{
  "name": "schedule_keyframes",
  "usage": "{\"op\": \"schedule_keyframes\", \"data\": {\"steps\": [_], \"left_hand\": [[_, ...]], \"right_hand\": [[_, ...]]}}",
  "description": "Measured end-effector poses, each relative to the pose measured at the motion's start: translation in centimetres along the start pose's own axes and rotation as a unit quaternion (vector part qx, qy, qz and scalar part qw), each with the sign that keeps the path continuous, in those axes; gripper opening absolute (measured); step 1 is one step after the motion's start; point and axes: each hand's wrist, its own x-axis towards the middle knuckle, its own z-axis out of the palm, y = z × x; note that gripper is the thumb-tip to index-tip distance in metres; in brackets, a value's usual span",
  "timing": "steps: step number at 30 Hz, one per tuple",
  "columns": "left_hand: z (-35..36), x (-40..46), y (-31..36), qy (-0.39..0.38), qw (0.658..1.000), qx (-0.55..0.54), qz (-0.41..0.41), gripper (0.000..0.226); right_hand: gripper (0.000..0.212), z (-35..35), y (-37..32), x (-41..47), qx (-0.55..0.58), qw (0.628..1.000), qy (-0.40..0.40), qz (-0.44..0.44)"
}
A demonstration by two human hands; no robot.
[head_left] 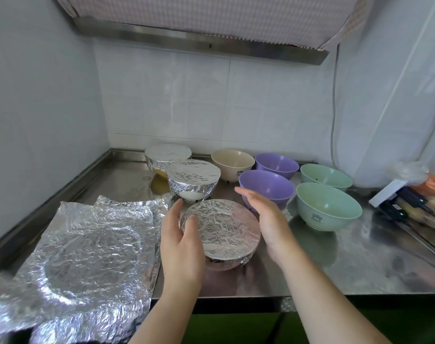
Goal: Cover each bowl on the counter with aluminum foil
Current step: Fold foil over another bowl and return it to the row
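A foil-covered bowl (223, 232) stands near the counter's front edge between my hands. My left hand (180, 240) lies against its left side, thumb on the foil top, fingers relaxed. My right hand (266, 217) hovers flat just to the bowl's right, apart from it. Two more foil-covered bowls (193, 178) (167, 156) stand behind. Uncovered bowls sit further right: a cream one (232, 163), two purple ones (267, 187) (277, 165) and two green ones (328, 206) (325, 176). Crumpled foil sheets (92, 252) lie stacked at the left.
The steel counter (335, 264) has a raised rim at the left and back, with tiled walls behind. A range hood (201, 43) hangs overhead. Bags and small items (415, 202) crowd the right end. A cable (333, 115) hangs down the right wall.
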Motion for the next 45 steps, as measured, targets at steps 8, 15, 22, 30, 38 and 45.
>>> {"op": "schedule_keyframes", "data": {"steps": [8, 15, 22, 30, 38, 45], "left_hand": [[0.6, 1.6, -0.2, -0.058, 0.98, 0.185, 0.05, 0.05], [1.2, 0.1, -0.6, 0.032, 0.999, -0.005, -0.027, 0.037], [2.1, 0.0, -1.6, 0.058, 0.981, -0.141, -0.119, 0.039], [1.8, 1.8, -1.8, 0.021, 0.951, -0.203, -0.233, 0.057], [-2.4, 6.8, 3.8, 0.06, 0.953, -0.209, -0.209, 0.055], [-8.1, 11.5, 7.7, 0.149, 0.968, -0.148, -0.142, 0.037]], "right_hand": [[0.05, 0.6, 0.9, 2.1, -0.205, 0.976, -0.07, 0.001], [0.034, 0.9, 1.4, 1.8, 0.011, 0.995, 0.0, 0.097], [0.054, 1.8, 2.1, -0.6, 0.296, 0.933, 0.08, 0.191], [0.056, 2.7, 0.3, -1.3, 0.387, 0.903, 0.114, 0.15], [0.055, 8.9, -4.1, 1.1, 0.349, 0.927, 0.073, 0.12], [0.042, 16.5, -6.4, 2.9, 0.308, 0.937, 0.008, 0.161]]}}
